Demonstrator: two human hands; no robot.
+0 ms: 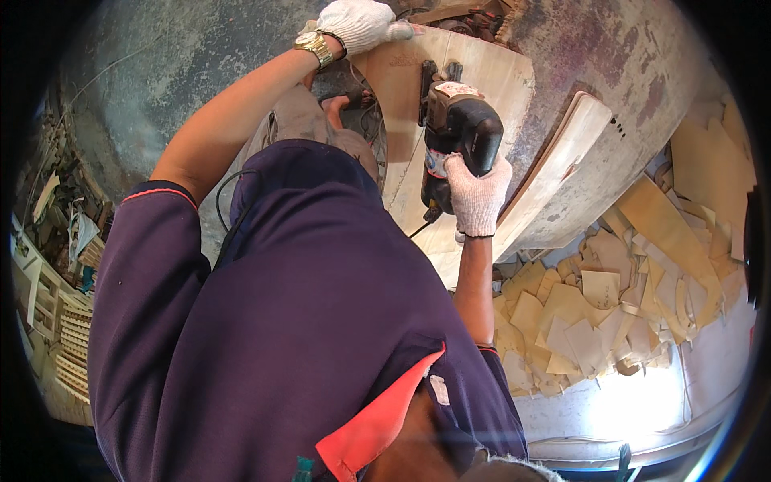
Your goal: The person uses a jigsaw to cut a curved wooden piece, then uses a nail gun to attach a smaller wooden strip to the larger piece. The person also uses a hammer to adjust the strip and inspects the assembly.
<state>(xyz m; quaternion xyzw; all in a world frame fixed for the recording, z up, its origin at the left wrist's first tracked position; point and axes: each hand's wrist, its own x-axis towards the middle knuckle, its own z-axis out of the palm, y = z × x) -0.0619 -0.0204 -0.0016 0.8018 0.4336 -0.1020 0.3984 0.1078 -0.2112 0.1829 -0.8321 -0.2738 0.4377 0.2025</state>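
Note:
My right hand [479, 193], in a white knit glove, is wrapped round the rear of a black jigsaw [462, 132]. The jigsaw stands on a pale wooden board [510, 76] with a curved left edge and a thin line running along it. At the far end of this board, my left hand [361, 26] grips its edge, also gloved, with one digit stretched along the wood. Its other fingers are mostly hidden. The saw's blade cannot be seen. A dark cord [422, 228] leaves the tool's near end.
Right of the board lies a narrow wooden strip [574, 145] on a worn grey surface [642, 88]. Many thin wood offcuts [602, 297] are heaped at the right. Slatted wooden pieces [74, 353] and scraps lie at the far left. A bare foot [336, 104] shows beside the board.

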